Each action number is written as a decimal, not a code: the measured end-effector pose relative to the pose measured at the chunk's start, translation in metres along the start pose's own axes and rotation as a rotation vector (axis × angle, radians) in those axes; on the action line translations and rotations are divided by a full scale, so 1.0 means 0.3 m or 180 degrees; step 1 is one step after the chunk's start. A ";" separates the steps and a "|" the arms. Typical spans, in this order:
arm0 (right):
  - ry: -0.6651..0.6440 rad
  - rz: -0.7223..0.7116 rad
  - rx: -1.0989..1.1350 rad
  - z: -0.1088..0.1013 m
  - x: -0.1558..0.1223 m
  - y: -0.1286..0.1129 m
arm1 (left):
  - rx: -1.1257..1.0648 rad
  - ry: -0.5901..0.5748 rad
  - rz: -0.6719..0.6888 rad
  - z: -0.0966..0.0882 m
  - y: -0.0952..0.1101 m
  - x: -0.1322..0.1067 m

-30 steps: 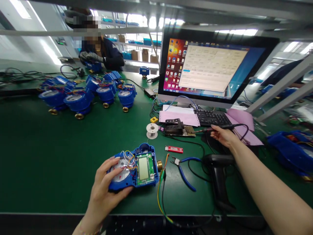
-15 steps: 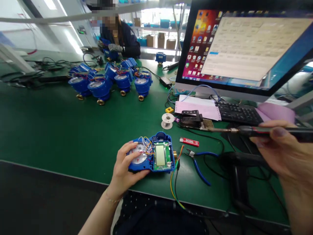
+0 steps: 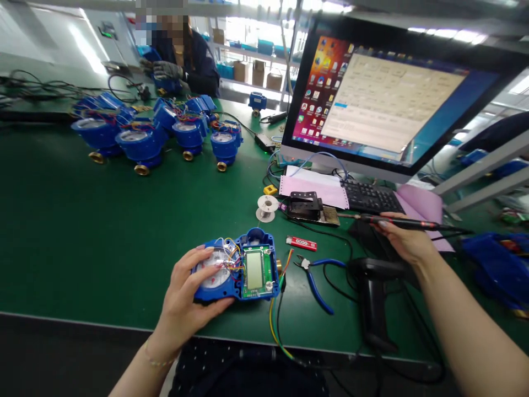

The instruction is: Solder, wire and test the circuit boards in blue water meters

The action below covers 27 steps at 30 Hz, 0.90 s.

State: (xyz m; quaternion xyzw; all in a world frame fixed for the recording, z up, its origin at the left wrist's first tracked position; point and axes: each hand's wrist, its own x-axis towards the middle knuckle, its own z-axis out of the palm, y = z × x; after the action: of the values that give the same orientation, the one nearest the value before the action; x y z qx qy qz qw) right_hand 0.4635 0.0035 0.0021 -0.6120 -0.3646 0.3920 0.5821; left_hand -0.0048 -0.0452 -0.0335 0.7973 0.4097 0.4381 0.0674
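Note:
My left hand [image 3: 188, 284] is wrapped round the dial end of an open blue water meter [image 3: 237, 295], its fingers lying over the round dial. Loose coloured wires run from the dial to a green circuit board [image 3: 264, 270] with a small grey display. Over on the right, my right hand [image 3: 407, 240] grips a soldering iron [image 3: 403, 222] by its dark handle. The iron's tip points left, close to the sponge of the black soldering iron stand [image 3: 306, 205]; whether they touch I cannot tell. A white solder spool [image 3: 266, 208] stands behind the meter.
Blue-handled cutters [image 3: 320, 289], a red-and-white packet [image 3: 301, 243] and a black barcode scanner [image 3: 374, 303] lie right of the meter. Several blue meters [image 3: 142, 146] stand at the back left. A monitor [image 3: 372, 99] and keyboard [image 3: 372, 196] are behind. Opposite sits a gloved co-worker [image 3: 202, 66].
My right hand has moved away from me with the soldering iron, which now lies farther back near the stand. My left hand still holds the meter. The view has turned slightly right.

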 end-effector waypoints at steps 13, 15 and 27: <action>-0.0638 0.0180 -0.0273 -0.069 0.111 0.086 | 0.0044 -0.0023 0.0001 -0.003 0.002 0.006; -0.0689 0.0158 -0.0303 -0.076 0.110 0.077 | 0.0044 -0.0020 -0.0016 -0.004 0.002 0.006; -0.0047 -0.0223 -0.0028 -0.044 0.018 -0.079 | 0.0018 -0.0015 -0.0008 -0.003 0.006 0.006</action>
State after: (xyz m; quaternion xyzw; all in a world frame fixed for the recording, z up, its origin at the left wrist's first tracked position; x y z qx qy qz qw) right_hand 0.4779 0.0041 0.0256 -0.5985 -0.3919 0.3743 0.5901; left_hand -0.0039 -0.0453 -0.0310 0.7980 0.4118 0.4350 0.0667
